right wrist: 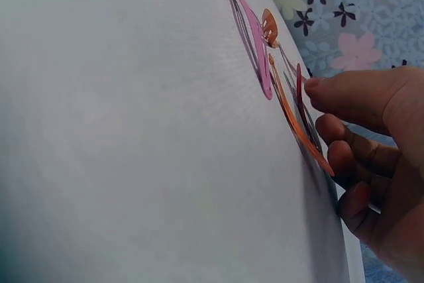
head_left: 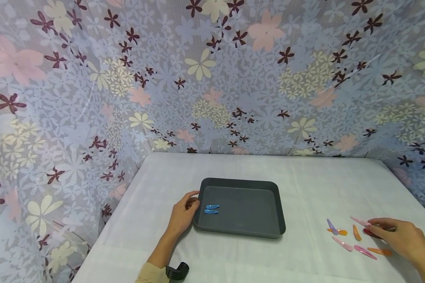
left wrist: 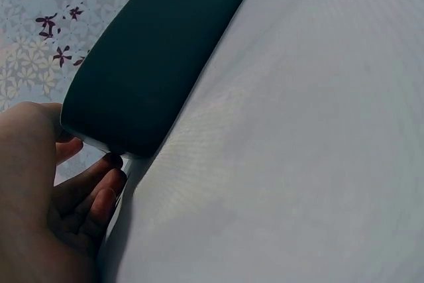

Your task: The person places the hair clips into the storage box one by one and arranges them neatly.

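My left hand (head_left: 185,214) holds the left side of a dark grey tray (head_left: 241,233), fingertips right at its rim and outer wall. In the left wrist view, curled fingers (left wrist: 109,180) lie close under the tray's end. Two blue hair clips (head_left: 211,211) lie inside, near the tray's left wall. Over at the right, my right hand (head_left: 401,237) pinches one end of a light pink hair clip (head_left: 358,220) between thumb and forefinger. A dark red hair clip (head_left: 372,234) lies partly hidden under this hand. An orange hair clip (right wrist: 295,120) lies close by the curled fingers in the right wrist view.
Around the right hand lie more hair clips: a purple one (head_left: 331,226) across an orange one (head_left: 341,232), another orange one (head_left: 356,232), and two pink ones (head_left: 365,252). White cloth (head_left: 304,196) covers the table; a floral curtain (head_left: 233,78) hangs behind and at the sides.
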